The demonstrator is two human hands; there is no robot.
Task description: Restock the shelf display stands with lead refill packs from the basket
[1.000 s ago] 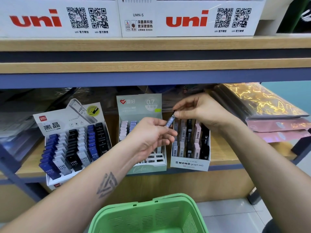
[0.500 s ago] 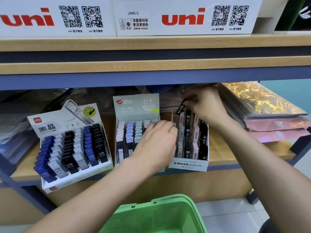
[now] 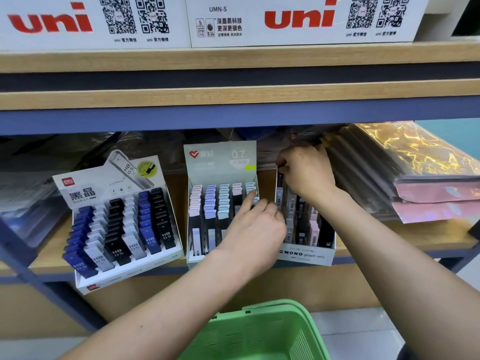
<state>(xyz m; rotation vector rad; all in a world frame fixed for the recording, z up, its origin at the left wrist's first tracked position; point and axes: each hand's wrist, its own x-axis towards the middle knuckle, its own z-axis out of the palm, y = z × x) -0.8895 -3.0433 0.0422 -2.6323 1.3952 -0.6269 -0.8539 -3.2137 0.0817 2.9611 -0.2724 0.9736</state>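
Three display stands sit on the lower shelf: a Deli HB 0.5 stand (image 3: 85, 193) at left, a grey-green 0.7 stand (image 3: 220, 162) in the middle, and a white MONO graph MG box (image 3: 306, 254) at right. My right hand (image 3: 306, 175) pinches a dark lead refill pack (image 3: 279, 181) upright at the back left corner of the MONO box. My left hand (image 3: 254, 232) lies over the 0.7 stand's right side, its index finger touching the packs in the rightmost column. Nothing shows in its palm. The green basket (image 3: 259, 333) is below, its contents hidden.
The upper shelf board (image 3: 233, 97) overhangs low above the stands, with white uni boxes (image 3: 298, 19) on top. Shiny gold and pink pouches (image 3: 428, 183) are stacked right of the MONO box. A blue shelf post (image 3: 31, 258) slants at the left.
My right hand took the dark pack from my left hand and carried it back and down into the MONO box. My left hand dropped onto the 0.7 stand.
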